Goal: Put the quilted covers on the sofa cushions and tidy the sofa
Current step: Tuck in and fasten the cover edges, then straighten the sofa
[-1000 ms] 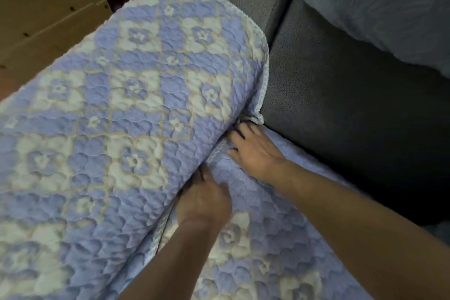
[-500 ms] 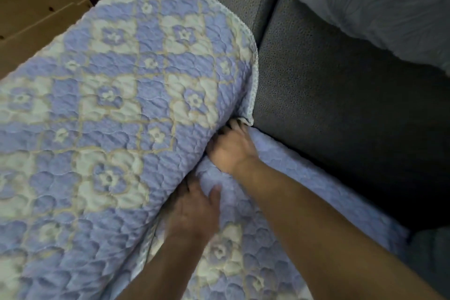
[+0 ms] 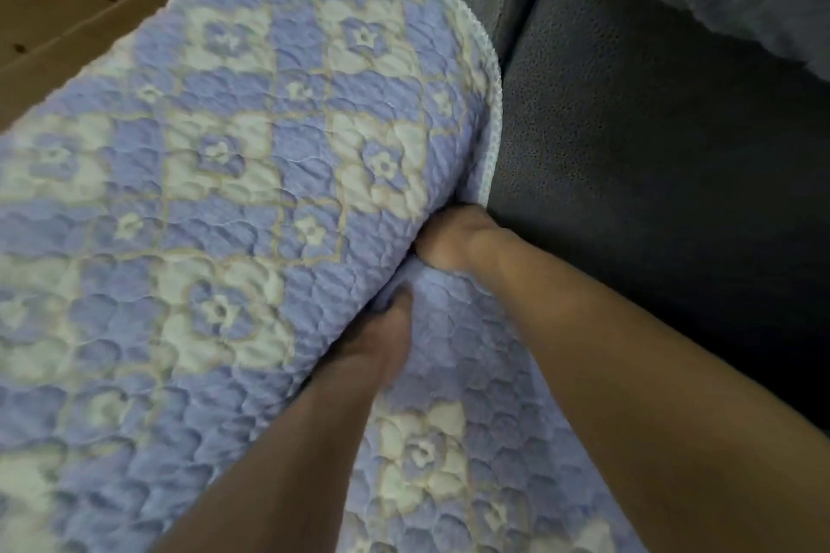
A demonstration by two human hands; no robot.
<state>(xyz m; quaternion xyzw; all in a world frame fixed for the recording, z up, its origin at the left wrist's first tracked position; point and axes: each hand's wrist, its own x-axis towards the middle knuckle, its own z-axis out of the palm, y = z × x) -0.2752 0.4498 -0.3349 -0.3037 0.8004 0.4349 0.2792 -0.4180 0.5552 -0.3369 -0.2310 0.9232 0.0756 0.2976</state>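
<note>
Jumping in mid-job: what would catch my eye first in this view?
The big quilted cover, lavender and cream with flower diamonds, fills the left and centre of the view over a bulky cushion. Both hands are pushed into the crease beneath its lower edge: the left hand nearer the camera, the right hand by the white-trimmed corner. To the right lies bare dark grey sofa upholstery.

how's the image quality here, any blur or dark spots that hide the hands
Head view: soft motion blur throughout, strongest on the lilac-and-cream quilted cover at lower left; dim, uneven light leaves the dark grey sofa seat nearly black at right; the left hand and right hand are smeared, fingertips buried in the crease, so each grip is unreadable.
</note>
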